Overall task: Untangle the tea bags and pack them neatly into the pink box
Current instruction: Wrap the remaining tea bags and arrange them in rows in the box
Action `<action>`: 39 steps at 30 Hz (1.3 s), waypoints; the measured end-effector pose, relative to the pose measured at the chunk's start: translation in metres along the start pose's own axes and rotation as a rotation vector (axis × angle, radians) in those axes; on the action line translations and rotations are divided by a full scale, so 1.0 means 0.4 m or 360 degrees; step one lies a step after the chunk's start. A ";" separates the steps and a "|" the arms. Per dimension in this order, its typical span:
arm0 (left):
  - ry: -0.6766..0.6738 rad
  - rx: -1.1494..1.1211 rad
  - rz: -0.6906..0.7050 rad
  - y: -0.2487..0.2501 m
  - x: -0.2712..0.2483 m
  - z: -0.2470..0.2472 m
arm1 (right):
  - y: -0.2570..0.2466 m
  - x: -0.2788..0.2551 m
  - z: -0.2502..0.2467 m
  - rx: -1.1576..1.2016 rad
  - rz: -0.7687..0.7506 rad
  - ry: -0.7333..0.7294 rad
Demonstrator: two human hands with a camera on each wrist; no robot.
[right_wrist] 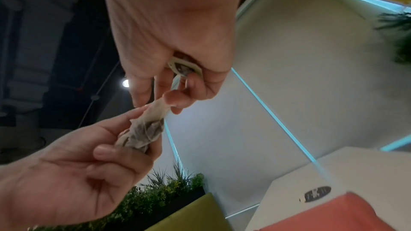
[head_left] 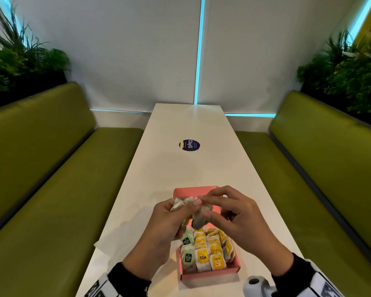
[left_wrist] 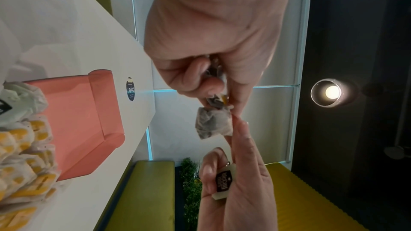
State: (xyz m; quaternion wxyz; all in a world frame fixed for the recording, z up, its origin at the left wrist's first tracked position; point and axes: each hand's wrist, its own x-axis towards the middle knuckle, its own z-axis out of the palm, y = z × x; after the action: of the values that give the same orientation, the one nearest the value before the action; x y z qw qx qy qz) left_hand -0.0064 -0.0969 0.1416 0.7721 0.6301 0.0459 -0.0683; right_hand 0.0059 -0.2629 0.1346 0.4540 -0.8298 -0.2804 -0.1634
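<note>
Crumpled white paper tea bags (head_left: pixel 198 213), knotted into a small clump, hang in the air between both hands, above the far half of the pink cardboard box (head_left: pixel 210 273). The left hand (head_left: pixel 159 230) curls its fingers round one side of the clump, and the right hand (head_left: pixel 238 217) pinches the other side between thumb and fingertip. Rows of packed tea bags with yellow tags (head_left: pixel 212 249) fill the near half of the box, with a few green-tagged ones (head_left: pixel 187 252) along its left wall; the far half shows bare pink floor.

Only the left wrist view shows a dark-printed paper tag (left_wrist: pixel 223 182) tucked against the right hand's palm under its curled fingers, and a yellow tag (left_wrist: pixel 223 98) peeking from the left hand's grip. From the right wrist the clump (right_wrist: pixel 142 133) looks twisted like a rope stretched from one hand to the other, dark leaves showing through the paper. The head view alone shows the box sitting near the front edge of the long white table (head_left: pixel 180 168), a round dark sticker (head_left: pixel 189 145) near the table's middle, and green padded benches (head_left: pixel 51 168) along both sides.
</note>
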 end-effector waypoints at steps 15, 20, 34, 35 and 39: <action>-0.0285 -0.0024 -0.0022 0.014 -0.010 -0.011 | -0.011 0.003 -0.003 0.0368 0.0006 0.0108; -0.0170 -0.0047 0.0023 0.013 -0.004 -0.008 | -0.031 -0.004 -0.003 0.0649 0.0256 0.0070; 0.0158 0.0050 0.0596 0.021 -0.009 0.003 | -0.066 -0.019 0.037 0.0839 0.0988 -0.0227; 0.0190 0.0039 0.0597 0.017 -0.007 0.001 | -0.069 -0.019 0.038 0.0841 0.0992 -0.0240; 0.0300 0.0037 0.0648 0.005 -0.003 0.004 | -0.072 -0.018 0.043 0.0810 0.0994 -0.0229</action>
State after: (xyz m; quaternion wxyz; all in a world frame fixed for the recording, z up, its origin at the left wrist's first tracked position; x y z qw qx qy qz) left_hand -0.0072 -0.0982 0.1440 0.7549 0.6389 -0.0110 0.1477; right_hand -0.0172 -0.2385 0.1406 0.6519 -0.7455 -0.0775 0.1154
